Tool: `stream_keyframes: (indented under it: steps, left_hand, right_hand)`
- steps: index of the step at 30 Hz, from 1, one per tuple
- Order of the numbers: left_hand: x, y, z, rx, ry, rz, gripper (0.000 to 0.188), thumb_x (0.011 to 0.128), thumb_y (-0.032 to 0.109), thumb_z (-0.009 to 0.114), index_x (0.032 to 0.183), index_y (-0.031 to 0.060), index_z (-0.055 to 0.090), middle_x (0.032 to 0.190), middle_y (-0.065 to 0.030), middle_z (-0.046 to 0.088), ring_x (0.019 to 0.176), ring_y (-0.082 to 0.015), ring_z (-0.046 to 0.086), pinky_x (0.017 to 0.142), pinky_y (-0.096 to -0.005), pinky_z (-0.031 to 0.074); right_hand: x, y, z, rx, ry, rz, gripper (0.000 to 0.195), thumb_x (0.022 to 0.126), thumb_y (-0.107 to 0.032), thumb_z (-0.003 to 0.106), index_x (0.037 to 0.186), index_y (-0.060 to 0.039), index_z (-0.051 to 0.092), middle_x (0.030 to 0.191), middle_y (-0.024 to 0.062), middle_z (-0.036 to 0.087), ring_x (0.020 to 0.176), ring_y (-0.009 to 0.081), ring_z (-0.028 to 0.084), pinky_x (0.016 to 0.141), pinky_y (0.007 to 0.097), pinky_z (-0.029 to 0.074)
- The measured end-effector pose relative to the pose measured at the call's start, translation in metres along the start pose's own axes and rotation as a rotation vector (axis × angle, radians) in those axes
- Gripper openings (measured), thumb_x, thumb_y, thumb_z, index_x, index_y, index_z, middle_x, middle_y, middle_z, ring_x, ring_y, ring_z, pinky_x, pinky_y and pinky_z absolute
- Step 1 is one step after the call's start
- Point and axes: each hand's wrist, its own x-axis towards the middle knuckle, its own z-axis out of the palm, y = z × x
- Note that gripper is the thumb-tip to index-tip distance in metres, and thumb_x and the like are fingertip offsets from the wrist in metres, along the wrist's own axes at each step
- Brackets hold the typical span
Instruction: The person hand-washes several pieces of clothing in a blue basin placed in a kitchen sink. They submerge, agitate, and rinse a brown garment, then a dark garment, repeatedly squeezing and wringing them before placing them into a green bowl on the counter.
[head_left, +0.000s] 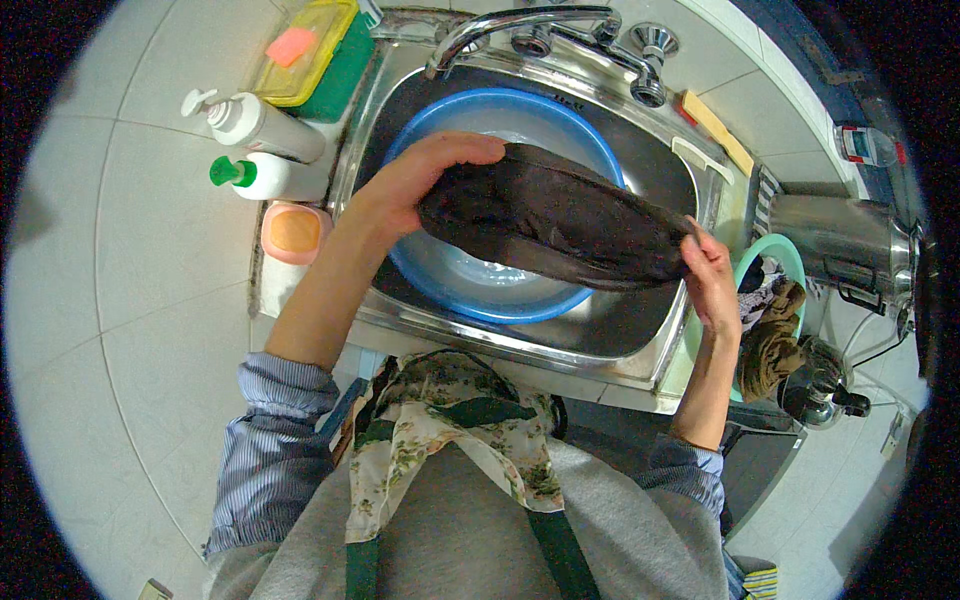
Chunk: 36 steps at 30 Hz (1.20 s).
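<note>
A dark brown piece of cloth (555, 217) is stretched out between my two hands above a blue-rimmed plastic basin (495, 96). My left hand (431, 172) grips its left end, with the thumb along the upper edge and some fingers hidden by the fabric. At the right end, my right hand (709, 274) pinches the cloth between thumb and fingers. Water shows in the basin under the cloth. The basin sits in a stainless steel sink (630, 341), beneath a chrome faucet (525, 16).
Left of the sink stand a green box with yellow lid (322, 60), a white pump bottle (266, 127), a green-topped bottle (285, 177) and a soap dish (295, 234). On the right are a mint-green basin (776, 251) holding crumpled fabrics, a metal pot (832, 232) and a kettle (817, 382).
</note>
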Motion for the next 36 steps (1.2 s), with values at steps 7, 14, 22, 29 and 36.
stream_keyframes:
  steps: [7,14,22,29,36]
  left_hand:
    - [-0.001,-0.008,0.004,0.158,0.100,0.055,0.026,0.078,0.021,0.062,0.093,0.0010,0.061,0.084,-0.0058,0.064,0.075,-0.0134,0.061,0.069,-0.0271,0.050]
    - [0.000,-0.010,0.002,0.084,-0.013,0.016,0.032,0.073,0.015,0.067,0.100,-0.0008,0.058,0.092,-0.0066,0.063,0.079,-0.0131,0.061,0.073,-0.0265,0.050]
    - [0.006,-0.023,0.000,0.334,-0.104,0.232,0.049,0.062,0.018,0.076,0.105,0.0004,0.057,0.093,-0.0086,0.063,0.085,-0.0166,0.060,0.079,-0.0290,0.048]
    - [0.059,-0.100,-0.022,1.080,-0.165,0.060,0.056,0.063,0.022,0.076,0.109,0.0010,0.055,0.107,-0.0096,0.058,0.099,-0.0180,0.054,0.085,-0.0332,0.043]
    - [0.044,-0.105,-0.031,0.121,0.036,-0.025,0.037,0.084,0.016,0.050,0.116,0.0003,0.048,0.108,-0.0113,0.057,0.098,-0.0197,0.056,0.088,-0.0352,0.043]
  right_hand:
    - [0.000,0.007,0.002,0.907,-0.118,0.105,0.037,0.089,-0.026,0.047,0.114,0.0009,0.052,0.116,0.0152,0.055,0.106,0.0279,0.052,0.094,0.0418,0.038]
    - [0.004,-0.003,0.013,1.048,-0.223,0.079,0.039,0.092,-0.031,0.040,0.110,0.0001,0.055,0.116,0.0168,0.055,0.108,0.0317,0.051,0.095,0.0467,0.036]
    - [0.007,-0.008,0.027,1.193,-0.372,0.047,0.046,0.093,-0.033,0.037,0.122,0.0019,0.043,0.124,0.0180,0.048,0.114,0.0309,0.046,0.099,0.0453,0.034]
    - [0.025,-0.001,0.078,1.209,-0.424,0.058,0.048,0.087,-0.024,0.052,0.127,-0.0016,0.038,0.125,0.0152,0.046,0.115,0.0283,0.046,0.098,0.0455,0.036]
    - [0.032,0.026,0.054,0.341,0.043,0.010,0.066,0.065,-0.001,0.073,0.122,-0.0047,0.041,0.113,0.0080,0.054,0.104,0.0201,0.053,0.094,0.0350,0.040]
